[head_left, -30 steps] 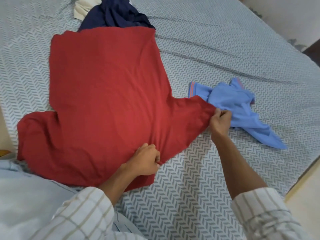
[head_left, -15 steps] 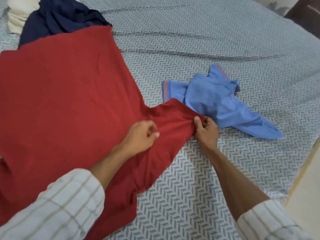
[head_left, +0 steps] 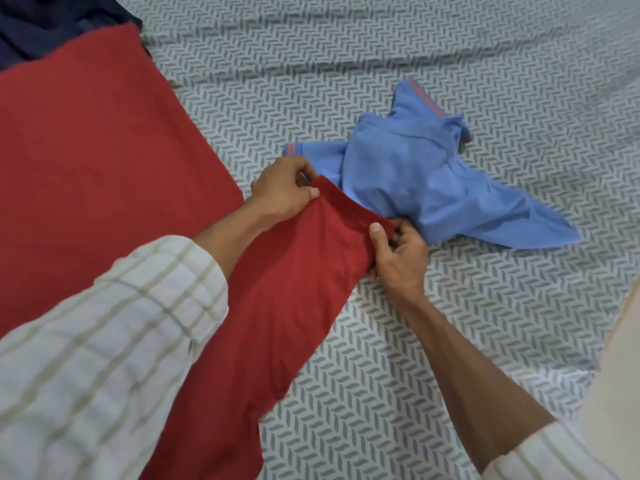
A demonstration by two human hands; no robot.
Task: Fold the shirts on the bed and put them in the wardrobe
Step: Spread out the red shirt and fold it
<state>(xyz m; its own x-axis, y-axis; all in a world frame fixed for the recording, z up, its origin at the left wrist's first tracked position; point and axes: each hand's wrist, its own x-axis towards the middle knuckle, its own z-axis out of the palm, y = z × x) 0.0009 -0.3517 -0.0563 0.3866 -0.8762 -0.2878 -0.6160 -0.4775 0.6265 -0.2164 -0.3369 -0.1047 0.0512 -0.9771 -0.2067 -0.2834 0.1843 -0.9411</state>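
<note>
Both hands pinch the sleeve end of the large red cotton shirt (head_left: 104, 161): the left hand (head_left: 282, 188) at its far corner, the right hand (head_left: 398, 258) at its near corner. This shirt lies spread across the bed's (head_left: 381, 46) left side, its sleeve touching a crumpled light-blue shirt with orange-striped cuffs (head_left: 415, 178) mid-bed. A dark navy garment (head_left: 52, 26) lies at the far-left corner.

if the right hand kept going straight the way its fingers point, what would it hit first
Most likely the blue shirt. The right hand pinches the red shirt's sleeve end, fingers aimed up the bed, and the blue shirt's crumpled edge lies just beyond them, apparently almost touching. Depth is hard to judge from one view.
</note>
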